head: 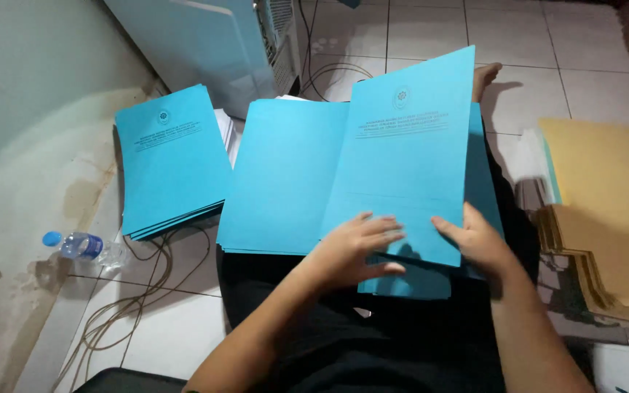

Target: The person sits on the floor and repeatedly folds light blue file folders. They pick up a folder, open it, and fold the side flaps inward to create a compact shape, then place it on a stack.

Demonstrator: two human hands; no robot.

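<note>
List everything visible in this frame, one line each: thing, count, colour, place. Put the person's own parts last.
open folder: one, blue, on the lap, right leaf under both hands
stack of folders: one stack, blue, on the floor at left
folder pile under the open one: count unclear, blue, on the lap
cardboard sheets: one stack, tan-yellow, on the floor at right
water bottle: one, clear with blue cap, lying by the wall
cables: several, brownish, on the tiles
appliance: one, white, top centre
foot: one, bare, behind the open folder
left hand: flat on the folder
right hand: fingers at the folder's edge
</note>
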